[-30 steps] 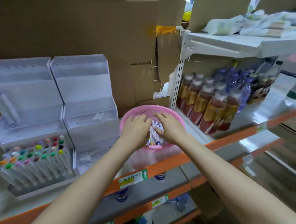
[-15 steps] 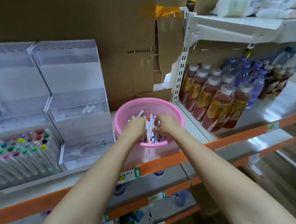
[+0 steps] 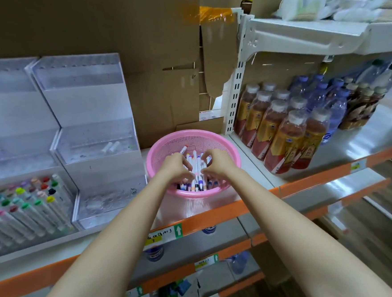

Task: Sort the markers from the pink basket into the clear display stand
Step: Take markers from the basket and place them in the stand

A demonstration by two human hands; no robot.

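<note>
Your left hand (image 3: 175, 167) and right hand (image 3: 217, 166) curl round white-barrelled markers (image 3: 196, 169) inside the round pink plastic mesh basket (image 3: 235, 155). The clear tiered acrylic display stand (image 3: 92, 141) at the basket's 9 o'clock looks nearly empty; most sorting remains.

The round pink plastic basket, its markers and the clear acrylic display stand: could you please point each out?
Round pink plastic basket (image 3: 201, 139): head view, far inner wall.
White markers with coloured caps (image 3: 196, 169): head view, bundle's middle.
Clear acrylic display stand (image 3: 82, 103): head view, upper front panel.

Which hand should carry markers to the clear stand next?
Left, probably. The left hand and right hand both grip markers in the pink basket, but the clear display stand sits on the left hand's side.
</note>
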